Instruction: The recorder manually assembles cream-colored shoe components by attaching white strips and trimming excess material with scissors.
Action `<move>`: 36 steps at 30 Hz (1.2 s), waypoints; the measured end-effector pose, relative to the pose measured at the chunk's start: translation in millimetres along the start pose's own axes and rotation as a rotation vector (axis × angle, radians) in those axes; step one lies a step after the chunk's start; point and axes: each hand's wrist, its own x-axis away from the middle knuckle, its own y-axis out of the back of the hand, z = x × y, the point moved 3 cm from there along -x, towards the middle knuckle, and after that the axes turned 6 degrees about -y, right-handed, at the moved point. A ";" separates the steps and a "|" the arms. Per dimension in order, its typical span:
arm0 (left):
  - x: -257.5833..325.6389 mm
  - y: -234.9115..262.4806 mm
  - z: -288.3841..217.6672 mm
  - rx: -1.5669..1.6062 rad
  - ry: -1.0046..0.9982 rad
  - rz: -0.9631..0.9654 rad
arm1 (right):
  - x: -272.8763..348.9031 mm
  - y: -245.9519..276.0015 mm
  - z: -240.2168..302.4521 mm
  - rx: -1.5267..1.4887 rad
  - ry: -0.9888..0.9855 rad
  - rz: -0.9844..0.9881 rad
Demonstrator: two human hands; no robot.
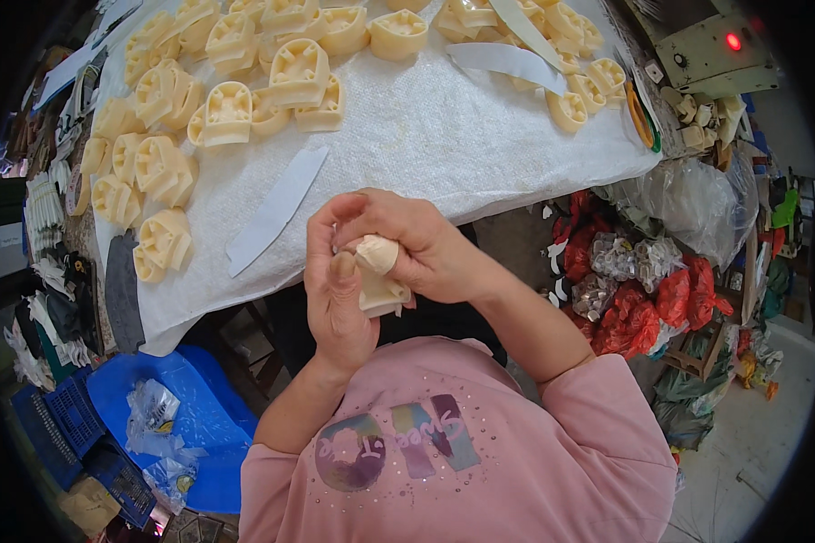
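Both hands are closed around one cream-coloured moulded plastic part (378,281), held in front of my chest just below the table edge. My left hand (335,299) grips it from the left, thumb pressed on its front. My right hand (417,244) wraps over its top and right side, covering most of it. On the white cloth (426,136) over the table lie several more cream parts (228,113), heaped at the left and along the far edge. A white strip (276,210) lies on the cloth just beyond my hands.
A machine with a red light (732,42) stands at the far right. Red and clear plastic bags (643,290) pile up on the floor at my right. Blue crates and a blue sheet (154,398) sit low left. Dark tools and clutter (50,226) line the table's left edge.
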 end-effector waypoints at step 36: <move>-4.7 20.8 -12.4 -0.691 -0.154 0.122 | 11.7 16.5 11.1 0.132 -0.097 -0.193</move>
